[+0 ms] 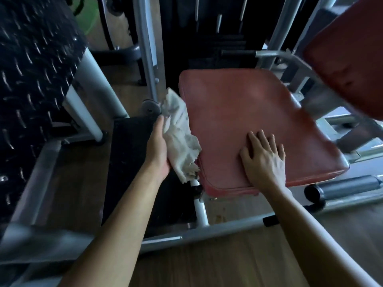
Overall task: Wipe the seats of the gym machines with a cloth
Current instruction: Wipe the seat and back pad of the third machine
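Two bare forearms reach forward from the bottom edge of the view, over a wooden floor [207, 266] and a grey frame bar [207, 233] that runs across beneath them. The right hand [263, 158] lies palm down on the red seat [238, 104], near its front edge, with its fingers straight and slightly spread, pressing on the padding and holding nothing. The left hand [159, 146] is at the seat's left edge, palm turned toward the seat, holding a crumpled white cloth [178, 129] against that side. Its thumb lies along the cloth; the other fingers are hidden under the fabric, so I cannot tell whether they curl round it or lie flat. The cloth touches the seat's left edge from about its middle down to the front left corner, and a frayed end hangs just below that corner beside a white post.

Beyond the seat's right edge a red backrest pad [348, 59] rises at a tilt into the top right corner. Below the seat's front right corner lies a grey roller with a black end [344, 186]. Left of the left hand a black mat [128, 162] lies on the floor, and farther left stands a black pad with pale flecks [31, 69], blurred. Behind the seat's far edge are dark weight plates and upright metal rods [207, 27].
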The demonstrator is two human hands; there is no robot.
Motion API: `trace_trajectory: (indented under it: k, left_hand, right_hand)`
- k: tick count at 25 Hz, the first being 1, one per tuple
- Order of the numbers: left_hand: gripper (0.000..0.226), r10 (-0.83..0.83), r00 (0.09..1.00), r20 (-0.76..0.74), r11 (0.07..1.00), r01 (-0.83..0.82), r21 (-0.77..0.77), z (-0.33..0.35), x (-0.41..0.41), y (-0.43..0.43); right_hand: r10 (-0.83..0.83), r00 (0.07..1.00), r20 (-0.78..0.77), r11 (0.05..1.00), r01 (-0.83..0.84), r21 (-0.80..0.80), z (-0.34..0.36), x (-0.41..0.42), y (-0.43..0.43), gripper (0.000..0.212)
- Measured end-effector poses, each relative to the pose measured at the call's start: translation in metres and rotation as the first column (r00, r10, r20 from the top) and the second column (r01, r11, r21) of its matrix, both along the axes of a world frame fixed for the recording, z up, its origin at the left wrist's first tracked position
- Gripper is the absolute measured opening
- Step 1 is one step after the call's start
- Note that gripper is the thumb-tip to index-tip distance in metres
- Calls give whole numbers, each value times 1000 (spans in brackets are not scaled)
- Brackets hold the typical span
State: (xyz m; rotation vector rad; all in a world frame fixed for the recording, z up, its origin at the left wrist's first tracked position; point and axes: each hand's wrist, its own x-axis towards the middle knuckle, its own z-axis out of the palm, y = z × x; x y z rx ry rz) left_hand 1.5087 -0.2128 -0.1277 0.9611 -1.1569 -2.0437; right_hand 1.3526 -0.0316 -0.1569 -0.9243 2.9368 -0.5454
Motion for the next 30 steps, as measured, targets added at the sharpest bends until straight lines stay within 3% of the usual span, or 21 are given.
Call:
trace_trajectory:
  k: [2,5,8,11,15,19,26,30]
  left_hand:
    - [43,78,997,10,997,-78,5,-15,10,2]
    - [41,70,997,-20,992,-72,-105,-51,30,13]
    - [23,86,996,-10,983,-86,-164,-80,41,30]
    - [20,84,996,9,974,-80,-212,-95,43,39]
    - [25,77,995,-57,986,-85,-142,-100,53,47]
    - [28,31,994,-109,991,-45,-127,-102,63,57]
    - [30,-81,971,-223,964,19,-267,-91,50,96]
    - [29,-22,972,-236,967,-39,-250,-97,48,93]
  right_hand:
    - [13,1000,-12,1000,-13,9,0,-1,1,58]
    - [46,998,-30,998,-45,43,-2,1,2,57]
    - [239,967,-91,970,-242,-24,2,5,7,49]
    - [403,909,-105,913,-407,-25,3,14,13,46]
    - [381,921,-80,924,-375,78,-3,28,4,51]
    - [348,931,-113,937,-341,78,-7,32,3,50]
    - [295,944,-150,955,-292,41,-6,38,0,49]
    - [282,945,-167,958,-286,3,-8,39,-1,48]
